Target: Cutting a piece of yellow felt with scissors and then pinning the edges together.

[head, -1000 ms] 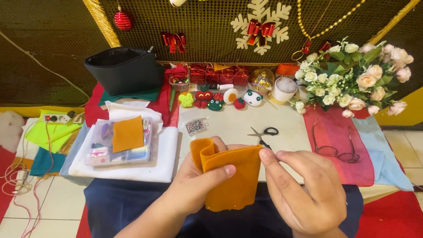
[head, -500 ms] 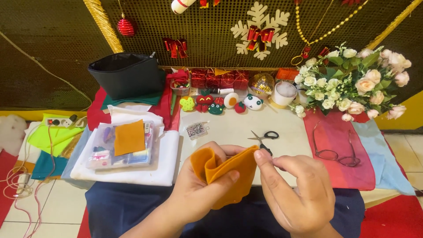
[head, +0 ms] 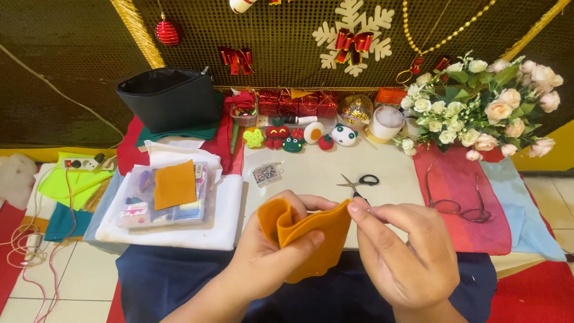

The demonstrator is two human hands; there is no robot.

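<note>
While a low table [head: 311, 173] with a pale top is standing in front of a dark mesh wall, many craft things are lying on it. At the right a big bunch of cream and pink artificial flowers [head: 484, 101] is leaning over a red cloth [head: 460, 197], and thin eyeglasses [head: 457, 200] are resting on that cloth. At the left back a black fabric bag [head: 170, 98] is standing open. Before it, a clear plastic box [head: 164, 194] is lying on folded white cloth [head: 203, 221], with a flat orange felt square [head: 174, 184] on its lid. Small round felt figures [head: 299, 136] are sitting in a row at the back. Black-handled scissors [head: 359, 182] are lying just behind the hands, partly hidden by them.

Near the front edge, the left hand [head: 269, 263] is gripping a soft, folded piece of mustard felt [head: 311, 236]; its thumb is pressing the felt against the curled fingers. The right hand [head: 406, 257] is pinching the felt's upper right corner between thumb and forefinger, the other fingers curled close together.
</note>
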